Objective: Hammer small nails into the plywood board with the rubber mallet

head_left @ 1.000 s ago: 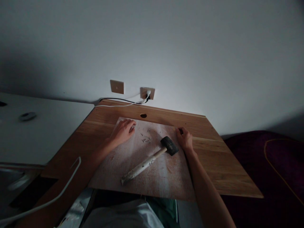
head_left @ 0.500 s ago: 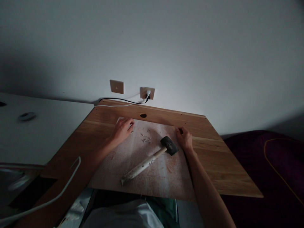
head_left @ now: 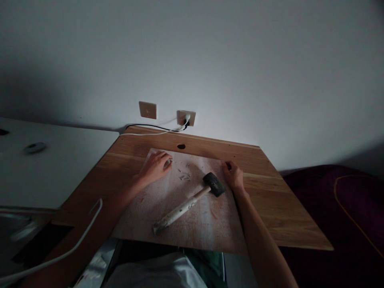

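Mallet (head_left: 192, 201)'s parked, loose bits (head_left: 185, 177) left scattered; tiny piece (head_left: 171, 161) seemingly pinched in left grip (head_left: 156, 165), right grip (head_left: 234, 176) can't be told.

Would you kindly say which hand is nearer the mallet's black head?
The right hand, just beside that head at the right edge of the board; the left hand is farther off.

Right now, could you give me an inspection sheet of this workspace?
Surface: brown wooden tabletop, partly covered by a pale, stained board.
Work things: black-headed mallet with a pale, worn handle, lying on the board; small pale slivers nearby.
Clutter: grey-white rounded object on the white table, left.
Hands: left hand curled, contents unclear; right hand curled at the board's far right corner, grip unclear.
Cables: black cable and white cable near the wall socket.
Surroundings: pale wall; dark purple fabric, right.
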Demonstrator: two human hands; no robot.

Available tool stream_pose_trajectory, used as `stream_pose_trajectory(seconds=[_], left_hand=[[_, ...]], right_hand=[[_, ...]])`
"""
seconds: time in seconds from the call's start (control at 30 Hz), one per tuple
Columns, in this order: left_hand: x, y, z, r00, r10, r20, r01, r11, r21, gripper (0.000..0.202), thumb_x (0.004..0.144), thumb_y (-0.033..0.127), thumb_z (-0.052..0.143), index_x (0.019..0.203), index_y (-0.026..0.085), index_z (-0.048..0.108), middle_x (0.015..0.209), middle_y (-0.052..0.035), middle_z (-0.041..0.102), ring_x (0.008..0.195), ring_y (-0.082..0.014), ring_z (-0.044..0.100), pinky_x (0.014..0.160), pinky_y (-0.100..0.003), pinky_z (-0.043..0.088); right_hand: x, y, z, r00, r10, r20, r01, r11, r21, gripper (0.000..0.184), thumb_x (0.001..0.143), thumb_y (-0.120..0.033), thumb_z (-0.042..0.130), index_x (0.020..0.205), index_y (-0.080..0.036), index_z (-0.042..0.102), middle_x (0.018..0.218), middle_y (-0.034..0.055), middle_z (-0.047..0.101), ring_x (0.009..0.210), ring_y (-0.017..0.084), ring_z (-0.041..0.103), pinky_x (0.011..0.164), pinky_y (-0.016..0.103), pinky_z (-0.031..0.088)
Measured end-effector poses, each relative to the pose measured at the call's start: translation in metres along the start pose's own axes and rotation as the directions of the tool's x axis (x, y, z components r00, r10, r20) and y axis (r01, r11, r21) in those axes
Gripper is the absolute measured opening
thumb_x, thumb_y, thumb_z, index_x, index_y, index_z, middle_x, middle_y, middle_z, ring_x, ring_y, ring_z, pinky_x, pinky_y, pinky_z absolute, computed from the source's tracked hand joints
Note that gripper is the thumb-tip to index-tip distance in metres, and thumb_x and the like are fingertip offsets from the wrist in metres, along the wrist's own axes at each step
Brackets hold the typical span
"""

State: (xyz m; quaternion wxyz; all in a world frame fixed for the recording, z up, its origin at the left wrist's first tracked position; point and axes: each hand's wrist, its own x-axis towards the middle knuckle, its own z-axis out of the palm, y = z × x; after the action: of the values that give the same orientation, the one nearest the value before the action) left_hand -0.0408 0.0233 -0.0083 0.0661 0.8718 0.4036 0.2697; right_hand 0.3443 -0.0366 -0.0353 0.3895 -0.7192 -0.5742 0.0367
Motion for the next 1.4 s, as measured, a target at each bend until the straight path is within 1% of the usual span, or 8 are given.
stream_pose_trajectory(seconds=[0.13,0.3,0.37,0.47,0.57,0.93,1.2,1.4], left_hand=[[-0.0007,-0.0003,0.0010,0.999,0.018,0.028,-0.017,0.999,-0.031,0.010,0.097,0.023,0.066,0.105,0.021,0.073,0.112,-0.0069,0.075,0.115,-0.0281,0.067,0.101,-0.044,0.048],[-0.0006,0.0007,0.0014,1.000,0.025,0.003,-0.025,0.999,-0.024,0.008,0.096,0.017,0.064,0.097,0.021,0.071,0.107,-0.0056,0.075,0.111,-0.0261,0.067,0.100,-0.042,0.048],[-0.0004,0.0010,0.0007,1.000,0.030,-0.001,-0.030,0.999,-0.024,0.010,0.096,0.016,0.064,0.100,0.022,0.072,0.108,-0.0056,0.076,0.111,-0.0257,0.068,0.100,-0.041,0.048],[-0.0008,0.0003,0.0011,0.999,0.042,-0.008,-0.042,0.999,-0.021,0.020,0.096,0.012,0.062,0.110,0.022,0.073,0.113,-0.0059,0.077,0.114,-0.0257,0.068,0.100,-0.041,0.049],[-0.0016,-0.0016,0.0039,0.999,0.049,-0.023,-0.050,0.999,-0.018,0.027,0.095,0.008,0.060,0.114,0.023,0.073,0.113,-0.0050,0.079,0.111,-0.0248,0.070,0.100,-0.041,0.050],[-0.0022,-0.0032,0.0071,0.992,0.117,-0.037,-0.117,0.993,-0.015,0.027,0.095,0.007,0.061,0.113,0.022,0.074,0.105,-0.0052,0.080,0.104,-0.0252,0.073,0.096,-0.041,0.053],[-0.0014,-0.0028,0.0071,0.992,0.121,-0.033,-0.122,0.992,-0.031,0.027,0.091,0.005,0.063,0.106,0.023,0.075,0.104,-0.0035,0.079,0.101,-0.0228,0.072,0.097,-0.038,0.053],[-0.0009,0.0000,0.0027,0.993,0.116,-0.004,-0.116,0.993,-0.026,0.026,0.092,0.007,0.061,0.106,0.023,0.076,0.104,-0.0051,0.078,0.102,-0.0247,0.072,0.099,-0.041,0.053]], right_hand=[[-0.0007,-0.0005,-0.0004,1.000,-0.004,-0.002,0.004,1.000,0.002,0.050,0.093,-0.061,0.048,0.088,-0.019,0.075,0.086,0.0157,0.079,0.079,0.027,0.071,0.077,0.037,0.053],[-0.0011,-0.0015,0.0003,1.000,-0.004,-0.009,0.004,1.000,0.004,0.052,0.093,-0.063,0.046,0.086,-0.019,0.074,0.087,0.0169,0.080,0.079,0.028,0.072,0.078,0.038,0.054],[-0.0009,-0.0020,0.0004,1.000,-0.005,-0.012,0.005,1.000,0.004,0.053,0.093,-0.064,0.046,0.086,-0.019,0.074,0.086,0.0170,0.080,0.078,0.028,0.071,0.077,0.038,0.054],[-0.0006,-0.0023,-0.0001,1.000,-0.004,-0.017,0.004,1.000,0.004,0.055,0.093,-0.066,0.046,0.085,-0.020,0.074,0.083,0.0168,0.079,0.075,0.028,0.070,0.075,0.038,0.053],[-0.0006,-0.0024,-0.0008,1.000,-0.006,-0.020,0.007,1.000,0.003,0.056,0.093,-0.067,0.046,0.085,-0.019,0.074,0.081,0.0163,0.079,0.073,0.027,0.069,0.074,0.037,0.053],[-0.0018,-0.0062,-0.0023,1.000,-0.003,-0.013,0.003,1.000,0.000,0.055,0.091,-0.067,0.045,0.083,-0.020,0.073,0.083,0.0178,0.079,0.075,0.028,0.071,0.074,0.038,0.053],[-0.0023,-0.0066,-0.0028,1.000,0.006,-0.006,-0.006,1.000,0.001,0.055,0.092,-0.067,0.045,0.085,-0.020,0.072,0.085,0.0178,0.079,0.075,0.027,0.070,0.076,0.038,0.053],[-0.0016,-0.0060,-0.0028,1.000,0.011,0.005,-0.011,1.000,-0.004,0.055,0.092,-0.067,0.046,0.086,-0.020,0.073,0.086,0.0173,0.079,0.076,0.027,0.069,0.076,0.037,0.053]])
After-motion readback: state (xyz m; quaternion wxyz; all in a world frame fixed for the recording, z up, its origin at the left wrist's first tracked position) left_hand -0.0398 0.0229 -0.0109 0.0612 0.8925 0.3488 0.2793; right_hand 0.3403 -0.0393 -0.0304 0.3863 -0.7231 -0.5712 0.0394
